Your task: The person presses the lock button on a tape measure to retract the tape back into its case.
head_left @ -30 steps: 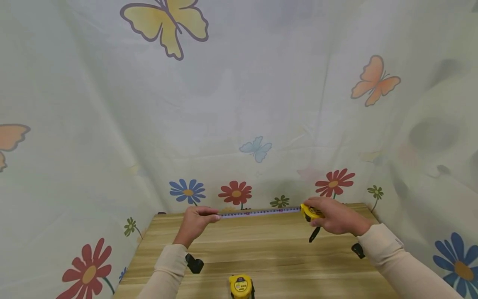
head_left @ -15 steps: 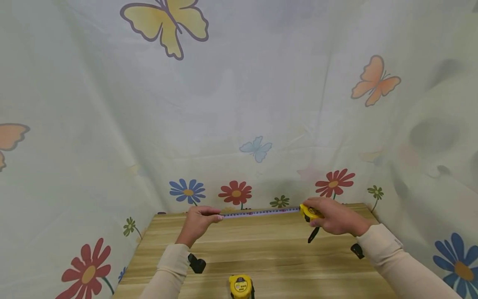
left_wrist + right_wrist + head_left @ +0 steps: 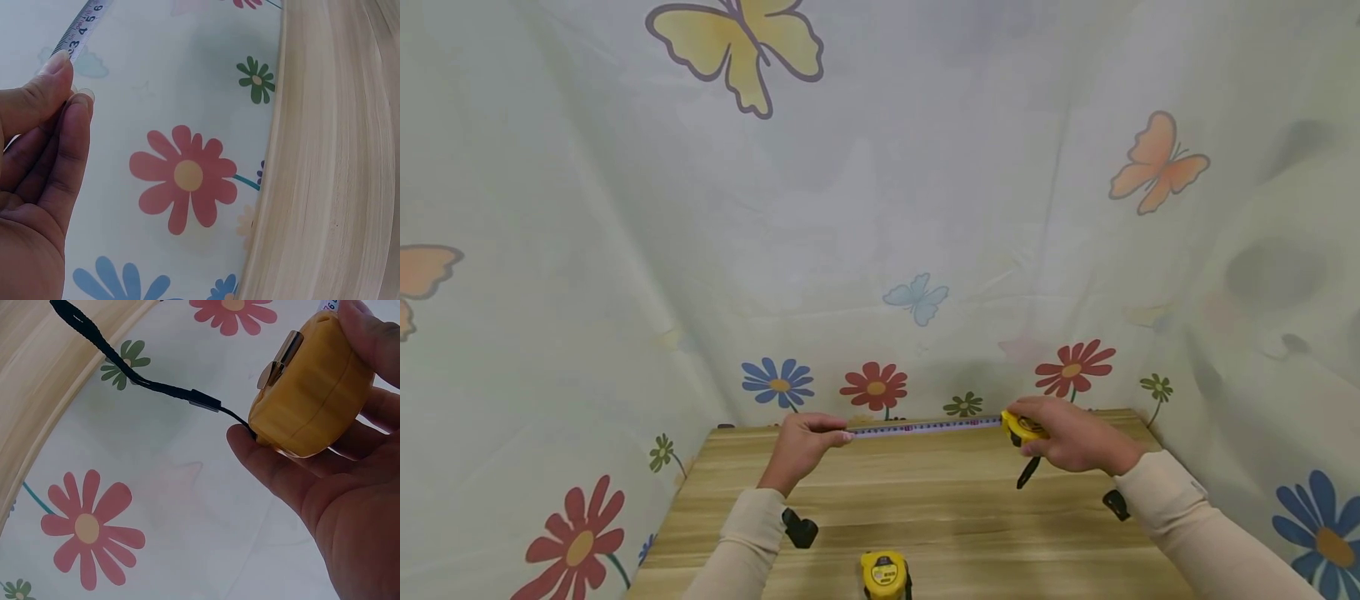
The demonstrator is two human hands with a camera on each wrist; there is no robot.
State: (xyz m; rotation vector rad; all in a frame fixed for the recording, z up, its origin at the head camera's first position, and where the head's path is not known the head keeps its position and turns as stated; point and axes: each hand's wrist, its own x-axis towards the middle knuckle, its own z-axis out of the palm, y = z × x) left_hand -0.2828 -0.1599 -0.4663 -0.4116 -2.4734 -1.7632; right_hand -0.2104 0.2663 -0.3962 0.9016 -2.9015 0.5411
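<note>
My right hand (image 3: 1071,433) grips a yellow tape measure (image 3: 312,387) by its case, and a black wrist strap (image 3: 156,385) dangles from it. A white measuring blade (image 3: 925,428) stretches out of the case toward the left, fairly straight, above the far part of the table. Its free end is pinched between thumb and fingers of my left hand (image 3: 803,450); in the left wrist view the blade (image 3: 81,28) shows numbers just past the thumb, and its very tip is hidden. A second yellow tape measure (image 3: 884,575) lies on the table near the front.
The wood-grain table (image 3: 955,500) ends at a hanging cloth (image 3: 850,208) printed with flowers and butterflies, which also encloses both sides. Black wrist-camera pieces (image 3: 800,529) sit by both cuffs.
My left hand has shifted slightly to the right, so the visible stretch of blade is a little shorter. The right hand has barely moved, and the tape measure on the table stays put.
</note>
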